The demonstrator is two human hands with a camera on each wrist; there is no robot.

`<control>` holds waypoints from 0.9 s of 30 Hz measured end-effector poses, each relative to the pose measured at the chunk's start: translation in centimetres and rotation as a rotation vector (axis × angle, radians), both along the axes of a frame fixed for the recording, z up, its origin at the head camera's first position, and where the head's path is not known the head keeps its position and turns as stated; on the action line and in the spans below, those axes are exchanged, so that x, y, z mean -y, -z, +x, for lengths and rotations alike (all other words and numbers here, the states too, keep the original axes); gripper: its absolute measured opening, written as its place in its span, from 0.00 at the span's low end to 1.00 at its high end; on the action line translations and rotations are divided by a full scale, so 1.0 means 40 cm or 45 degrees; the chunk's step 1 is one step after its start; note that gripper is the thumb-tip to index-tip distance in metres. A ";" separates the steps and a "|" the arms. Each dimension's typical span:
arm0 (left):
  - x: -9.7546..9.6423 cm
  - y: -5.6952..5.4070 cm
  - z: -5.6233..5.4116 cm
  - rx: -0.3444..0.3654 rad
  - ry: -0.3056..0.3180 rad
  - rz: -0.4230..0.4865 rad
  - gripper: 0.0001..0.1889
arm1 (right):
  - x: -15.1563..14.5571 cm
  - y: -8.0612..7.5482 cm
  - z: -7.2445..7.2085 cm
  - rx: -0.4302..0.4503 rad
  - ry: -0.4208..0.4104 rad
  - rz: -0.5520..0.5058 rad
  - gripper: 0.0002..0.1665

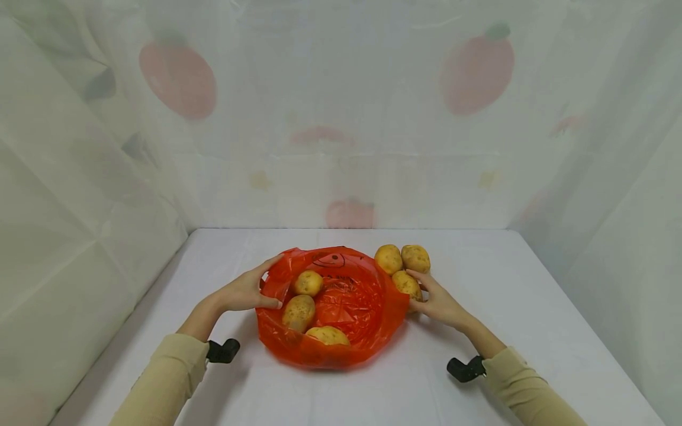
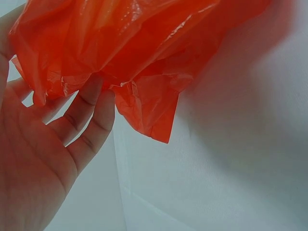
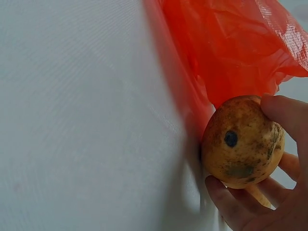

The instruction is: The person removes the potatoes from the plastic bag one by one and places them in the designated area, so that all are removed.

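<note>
A red plastic bag point(image 1: 346, 307) lies with its mouth wide, facing up, on the white table. Inside it are three potatoes, one of them a brown potato point(image 1: 299, 313) near the left side. My left hand point(image 1: 247, 291) holds the bag's left rim, thumb on the inner side and fingers outside; the left wrist view shows the fingers against the red plastic point(image 2: 120, 43). On the bag's right, my right hand point(image 1: 439, 302) grips a potato point(image 3: 243, 142) with dark spots, thumb on one side and fingers on the other. That potato sits beside the bag's outer wall.
Two more potatoes, a left one point(image 1: 388, 259) and a right one point(image 1: 415, 258), lie behind the right hand at the bag's back right. White sheeting point(image 1: 341, 112) with faded fruit prints encloses the table point(image 1: 533, 331) at the back and sides.
</note>
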State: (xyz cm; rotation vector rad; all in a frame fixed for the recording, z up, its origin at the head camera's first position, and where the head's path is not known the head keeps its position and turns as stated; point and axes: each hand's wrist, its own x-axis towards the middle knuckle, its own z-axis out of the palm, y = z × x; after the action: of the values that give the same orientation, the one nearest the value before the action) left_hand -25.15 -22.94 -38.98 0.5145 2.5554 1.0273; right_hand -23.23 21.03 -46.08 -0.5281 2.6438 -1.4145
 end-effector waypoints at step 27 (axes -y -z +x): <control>-0.002 -0.001 0.004 0.008 -0.003 0.035 0.52 | 0.013 -0.005 -0.009 -0.101 -0.057 0.075 0.37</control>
State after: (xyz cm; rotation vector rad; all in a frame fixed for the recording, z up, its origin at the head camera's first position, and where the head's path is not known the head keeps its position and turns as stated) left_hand -25.00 -22.86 -38.94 0.5150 2.5401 1.0649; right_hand -23.61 20.49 -45.87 -0.6450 2.7071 -1.3255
